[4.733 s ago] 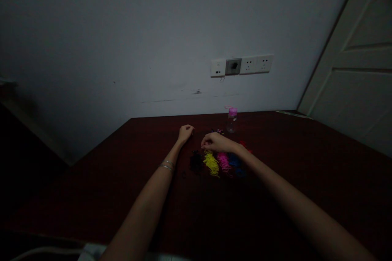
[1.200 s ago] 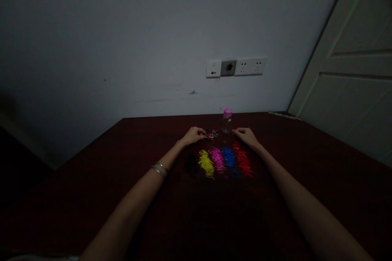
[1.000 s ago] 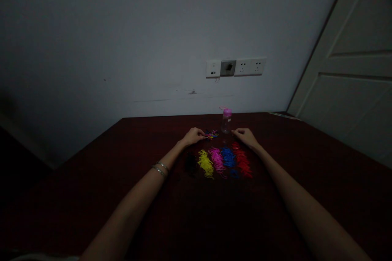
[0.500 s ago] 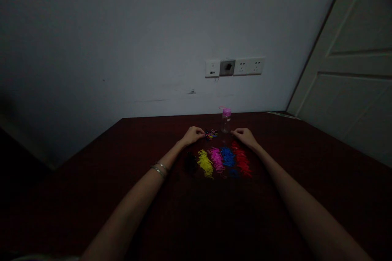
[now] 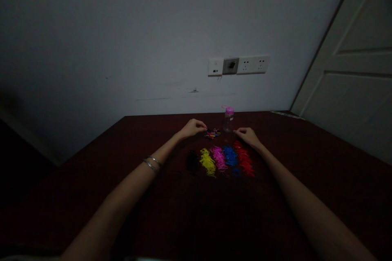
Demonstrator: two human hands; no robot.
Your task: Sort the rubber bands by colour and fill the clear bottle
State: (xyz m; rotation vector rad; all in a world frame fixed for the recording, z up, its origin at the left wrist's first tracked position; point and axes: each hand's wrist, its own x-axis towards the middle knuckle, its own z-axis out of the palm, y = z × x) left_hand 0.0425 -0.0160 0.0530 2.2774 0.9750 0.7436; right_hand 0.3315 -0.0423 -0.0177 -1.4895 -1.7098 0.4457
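My left hand [image 5: 196, 127] has its thumb and fingertips pinched together at the left edge of a small mixed-colour pile [image 5: 212, 133] of bands; what lies between them is too small to tell. To the right, my right hand [image 5: 245, 135] rests on the table with fingertips together, near the clear bottle [image 5: 228, 124] with a pink lid; anything in them is hidden. Nearer to me lie separate piles: black [image 5: 192, 161], yellow [image 5: 208, 163], pink [image 5: 219, 159], blue [image 5: 230, 156] and red [image 5: 244, 160].
The dark red table [image 5: 196, 216] meets a pale wall [image 5: 153, 49] behind the bottle. Sockets and a switch [image 5: 238, 65] are on the wall, and a panelled door [image 5: 358, 77] stands at the right.
My left hand has shifted slightly up and away, toward the back left edge of the mixed pile. The whole view has moved a little; my right hand stays beside the bottle.
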